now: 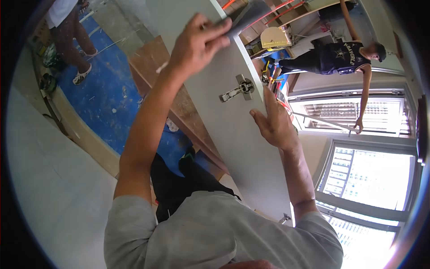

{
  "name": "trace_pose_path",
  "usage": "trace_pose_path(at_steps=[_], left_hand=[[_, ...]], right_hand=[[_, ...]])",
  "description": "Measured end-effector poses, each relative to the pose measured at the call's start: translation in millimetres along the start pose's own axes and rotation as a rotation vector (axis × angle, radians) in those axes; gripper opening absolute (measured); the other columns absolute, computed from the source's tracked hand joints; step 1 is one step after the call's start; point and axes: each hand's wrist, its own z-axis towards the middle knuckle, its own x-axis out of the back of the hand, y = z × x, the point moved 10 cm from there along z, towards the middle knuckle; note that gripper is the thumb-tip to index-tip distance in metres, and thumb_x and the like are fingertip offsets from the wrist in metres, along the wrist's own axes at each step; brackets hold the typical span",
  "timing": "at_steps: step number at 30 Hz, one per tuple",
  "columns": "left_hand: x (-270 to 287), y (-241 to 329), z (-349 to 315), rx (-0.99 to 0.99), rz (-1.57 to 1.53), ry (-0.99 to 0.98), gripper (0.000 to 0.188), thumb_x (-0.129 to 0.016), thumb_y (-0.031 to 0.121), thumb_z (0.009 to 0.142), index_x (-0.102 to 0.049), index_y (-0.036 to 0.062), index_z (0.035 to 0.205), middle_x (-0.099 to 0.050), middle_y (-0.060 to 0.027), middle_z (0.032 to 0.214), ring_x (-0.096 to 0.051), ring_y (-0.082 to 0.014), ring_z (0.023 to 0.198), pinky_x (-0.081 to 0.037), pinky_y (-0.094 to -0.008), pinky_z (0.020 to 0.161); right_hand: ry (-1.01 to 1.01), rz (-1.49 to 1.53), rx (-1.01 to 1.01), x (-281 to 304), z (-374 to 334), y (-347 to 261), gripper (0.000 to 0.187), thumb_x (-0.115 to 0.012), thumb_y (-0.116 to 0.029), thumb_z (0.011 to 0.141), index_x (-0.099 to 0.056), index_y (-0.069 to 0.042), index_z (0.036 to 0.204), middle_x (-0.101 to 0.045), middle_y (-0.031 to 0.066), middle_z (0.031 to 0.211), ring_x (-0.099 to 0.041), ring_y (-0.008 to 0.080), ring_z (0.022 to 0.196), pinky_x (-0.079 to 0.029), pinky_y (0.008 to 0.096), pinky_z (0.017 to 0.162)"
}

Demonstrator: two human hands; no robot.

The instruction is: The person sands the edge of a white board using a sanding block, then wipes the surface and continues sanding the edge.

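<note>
A white cabinet door panel (pixel 215 121) slants across the middle in front of me. My left hand (pixel 197 47) is raised over its far part, fingers closed on a dark, flat, blurred piece (pixel 249 17) whose kind I cannot make out. At the right edge of the panel is my right hand (pixel 280 123), its thumb against the face and its other fingers partly hidden along the edge. Just beyond its fingertips, a metal cabinet hinge (pixel 242 88) is fixed to the panel with its arm sticking out. A second hinge (pixel 285 219) shows at the near end.
Brown boards (pixel 154 67) lie left of the panel, beside blue floor covering (pixel 105 107) with debris. One person (pixel 71 36) stands at upper left; another (pixel 340 58) at right reaches toward the window (pixel 358 112). Tools with coloured handles (pixel 281 87) lie beyond the panel.
</note>
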Motion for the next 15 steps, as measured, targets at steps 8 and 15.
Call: trace_pose_path(at_steps=[8,15], left_hand=[[-9,-3,-16,-0.103,0.021,0.026,0.048,-0.085,0.013,0.088,-0.077,0.0184,0.135,-0.058,-0.0086,0.095,-0.060,-0.0209,0.086,-0.053,-0.0347,0.075],[-16,15,-37,-0.046,-0.082,0.039,0.046,-0.086,0.015,0.089,-0.077,0.0127,0.134,-0.057,-0.0105,0.095,-0.060,-0.0216,0.086,-0.053,-0.0343,0.074]], right_hand=[[-0.063,-0.019,-0.069,1,0,3,0.077,-0.072,-0.014,0.096,-0.033,0.015,0.155,-0.066,0.0416,0.119,-0.068,0.0551,0.109,-0.055,0.0544,0.093],[-0.099,-0.003,-0.091,4,7,-9,0.073,-0.072,-0.008,0.095,-0.034,0.013,0.155,-0.064,0.0412,0.125,-0.068,0.0541,0.113,-0.054,0.0539,0.095]])
